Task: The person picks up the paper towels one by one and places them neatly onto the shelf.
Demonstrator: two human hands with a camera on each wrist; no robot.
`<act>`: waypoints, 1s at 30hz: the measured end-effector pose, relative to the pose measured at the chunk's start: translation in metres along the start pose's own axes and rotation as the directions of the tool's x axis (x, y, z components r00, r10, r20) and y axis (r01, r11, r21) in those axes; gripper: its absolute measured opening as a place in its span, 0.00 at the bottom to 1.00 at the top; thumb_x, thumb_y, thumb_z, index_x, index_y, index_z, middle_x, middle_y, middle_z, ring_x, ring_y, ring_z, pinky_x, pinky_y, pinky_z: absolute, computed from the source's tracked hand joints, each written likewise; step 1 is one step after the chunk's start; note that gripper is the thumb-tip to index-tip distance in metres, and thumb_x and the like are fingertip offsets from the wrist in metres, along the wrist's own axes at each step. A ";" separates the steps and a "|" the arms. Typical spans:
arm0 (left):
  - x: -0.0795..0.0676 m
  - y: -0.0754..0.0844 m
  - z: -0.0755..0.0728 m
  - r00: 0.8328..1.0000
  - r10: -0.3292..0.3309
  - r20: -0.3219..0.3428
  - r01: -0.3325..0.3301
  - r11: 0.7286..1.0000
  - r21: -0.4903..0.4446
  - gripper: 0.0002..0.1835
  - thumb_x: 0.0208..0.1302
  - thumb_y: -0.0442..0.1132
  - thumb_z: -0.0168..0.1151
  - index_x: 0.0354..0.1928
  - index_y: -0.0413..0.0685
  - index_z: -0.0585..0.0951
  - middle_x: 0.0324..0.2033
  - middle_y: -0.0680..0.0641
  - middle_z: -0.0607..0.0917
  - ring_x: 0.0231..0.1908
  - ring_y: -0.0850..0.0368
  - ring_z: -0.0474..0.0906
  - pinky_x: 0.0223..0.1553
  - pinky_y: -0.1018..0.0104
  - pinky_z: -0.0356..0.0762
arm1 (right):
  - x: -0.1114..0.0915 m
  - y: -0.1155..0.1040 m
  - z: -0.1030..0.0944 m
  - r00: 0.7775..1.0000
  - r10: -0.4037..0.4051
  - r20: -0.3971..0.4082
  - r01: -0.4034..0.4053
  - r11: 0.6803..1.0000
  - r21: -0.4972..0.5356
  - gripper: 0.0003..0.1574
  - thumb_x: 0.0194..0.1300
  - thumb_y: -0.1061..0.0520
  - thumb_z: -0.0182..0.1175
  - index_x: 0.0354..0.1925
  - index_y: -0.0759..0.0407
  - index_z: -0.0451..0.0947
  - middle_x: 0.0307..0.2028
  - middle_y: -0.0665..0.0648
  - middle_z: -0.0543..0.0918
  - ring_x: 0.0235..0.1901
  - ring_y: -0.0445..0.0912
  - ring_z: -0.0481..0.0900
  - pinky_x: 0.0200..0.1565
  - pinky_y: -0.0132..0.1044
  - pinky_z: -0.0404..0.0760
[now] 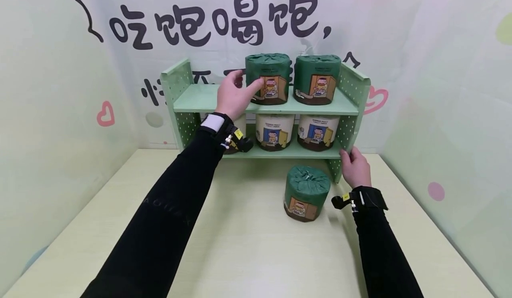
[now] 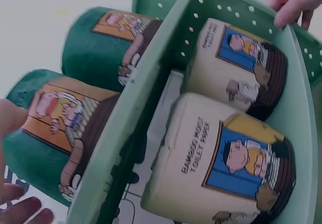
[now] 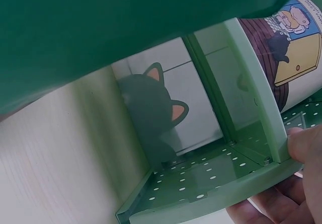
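My left hand [image 1: 233,97] is at the upper tier, beside a green-wrapped toilet paper roll [image 1: 269,79]. Its thumb touches the roll's front, while the loosely bent fingers lie at the left side. Another green-wrapped toilet paper roll [image 1: 318,80] stands to the right. At the right end, my right hand [image 1: 356,169] grips the edge of the light green shelf rack [image 1: 288,154]; the right wrist view shows the thumb on the frame [image 3: 279,133] and fingers under it. A third green roll [image 1: 307,193] stands on the table before the rack.
Cream-wrapped rolls stand on the lower tier: one in the middle [image 1: 274,131], one at right [image 1: 318,132], and one partly hidden behind my left wrist. The pale table [image 1: 248,253] meets printed walls [image 1: 444,111] on both sides and behind.
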State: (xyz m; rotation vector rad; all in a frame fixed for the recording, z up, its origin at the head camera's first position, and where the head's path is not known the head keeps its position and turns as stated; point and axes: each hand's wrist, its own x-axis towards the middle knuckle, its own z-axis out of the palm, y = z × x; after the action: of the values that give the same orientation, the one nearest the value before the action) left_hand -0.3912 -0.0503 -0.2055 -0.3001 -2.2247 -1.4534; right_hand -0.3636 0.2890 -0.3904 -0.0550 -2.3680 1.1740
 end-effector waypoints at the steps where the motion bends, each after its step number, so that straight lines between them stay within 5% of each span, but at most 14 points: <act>1: -0.002 -0.001 -0.002 1.000 0.009 -0.006 -0.009 1.000 -0.019 0.41 0.65 0.59 0.64 0.72 0.46 0.65 0.64 0.47 0.70 0.60 0.59 0.65 0.59 0.68 0.66 | 0.000 0.000 0.000 1.000 -0.001 0.000 0.001 1.000 -0.002 0.25 0.80 0.48 0.47 0.62 0.64 0.72 0.52 0.68 0.80 0.48 0.60 0.77 0.48 0.59 0.78; 7: -0.014 0.001 -0.011 0.993 0.120 -0.002 -0.119 0.979 -0.164 0.33 0.66 0.52 0.66 0.67 0.46 0.71 0.60 0.50 0.74 0.57 0.59 0.68 0.56 0.66 0.70 | 0.000 -0.001 -0.003 1.000 -0.008 -0.009 0.008 1.000 -0.016 0.25 0.80 0.48 0.47 0.62 0.64 0.72 0.51 0.69 0.80 0.48 0.60 0.78 0.47 0.59 0.78; 13: -0.043 0.013 -0.023 0.971 0.233 0.044 -0.214 0.942 -0.258 0.25 0.67 0.41 0.66 0.63 0.38 0.74 0.57 0.43 0.77 0.54 0.56 0.73 0.54 0.60 0.74 | -0.003 0.000 -0.002 1.000 -0.003 0.005 0.003 1.000 -0.010 0.27 0.80 0.47 0.46 0.64 0.64 0.71 0.52 0.69 0.79 0.48 0.60 0.77 0.47 0.59 0.78; 19: -0.069 0.017 -0.025 0.957 0.274 0.092 -0.232 0.919 -0.320 0.23 0.68 0.34 0.64 0.62 0.33 0.73 0.57 0.38 0.77 0.56 0.50 0.72 0.55 0.58 0.74 | -0.003 -0.002 -0.002 1.000 -0.010 0.004 0.010 1.000 -0.001 0.26 0.80 0.48 0.46 0.64 0.65 0.71 0.53 0.69 0.79 0.49 0.60 0.77 0.48 0.59 0.78; 30: -0.104 -0.006 -0.009 0.953 0.250 0.170 -0.168 0.905 -0.390 0.22 0.68 0.33 0.63 0.62 0.34 0.73 0.57 0.42 0.78 0.56 0.48 0.72 0.60 0.53 0.70 | -0.003 -0.004 -0.001 1.000 -0.002 0.009 0.002 1.000 -0.003 0.27 0.80 0.48 0.46 0.65 0.64 0.70 0.54 0.68 0.79 0.50 0.60 0.77 0.50 0.59 0.77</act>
State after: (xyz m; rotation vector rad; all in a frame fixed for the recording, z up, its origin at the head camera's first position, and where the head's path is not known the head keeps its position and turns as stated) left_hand -0.3008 -0.0539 -0.2584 -0.8348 -1.9811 -1.7836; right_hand -0.3598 0.2866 -0.3874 -0.0489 -2.3769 1.1720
